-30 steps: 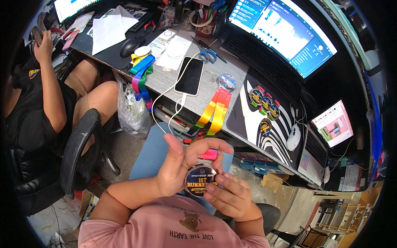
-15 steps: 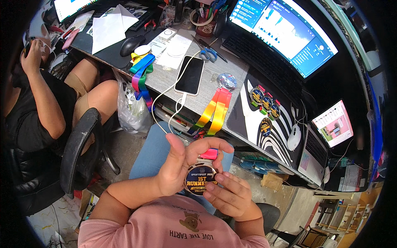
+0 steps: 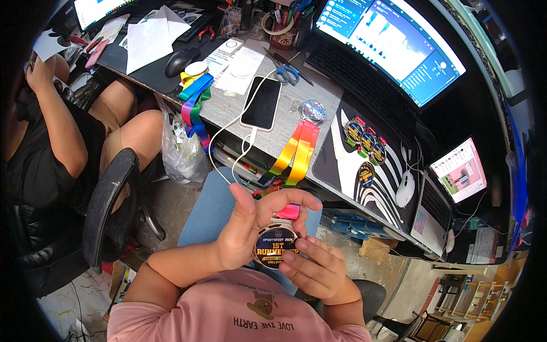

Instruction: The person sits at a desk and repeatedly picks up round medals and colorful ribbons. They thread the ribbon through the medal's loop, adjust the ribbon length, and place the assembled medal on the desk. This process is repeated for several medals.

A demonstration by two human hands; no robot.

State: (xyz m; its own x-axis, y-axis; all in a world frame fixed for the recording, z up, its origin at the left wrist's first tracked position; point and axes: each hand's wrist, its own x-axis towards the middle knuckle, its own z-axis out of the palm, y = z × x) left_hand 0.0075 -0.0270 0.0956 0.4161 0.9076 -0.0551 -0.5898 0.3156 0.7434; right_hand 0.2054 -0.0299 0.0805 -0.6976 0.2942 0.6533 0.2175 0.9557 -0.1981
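Over my lap I hold a round medal (image 3: 272, 244) with a dark blue face, gold lettering and a metal rim. My left hand (image 3: 240, 231) is curled round its upper left side, thumb sticking up and index finger arched over the short pink ribbon (image 3: 289, 212) at its top. The fingers of my right hand (image 3: 319, 267) press on the medal's right edge and cover part of its face. Beyond my hands, another medal (image 3: 313, 112) lies on the desk, its yellow-orange ribbon (image 3: 297, 153) hanging over the edge.
Several similar medals (image 3: 366, 139) and a loose round disc (image 3: 366, 175) lie on a black-and-white mat, near a white mouse (image 3: 405, 190) and laptop (image 3: 432, 208). A phone (image 3: 261, 104) with a white cable and blue-handled scissors (image 3: 286, 74) are farther back. A person (image 3: 48, 122) sits at left.
My hands and the medal stay almost still. At the left, the other person's raised hand has shifted, and a white sheet now shows above it.
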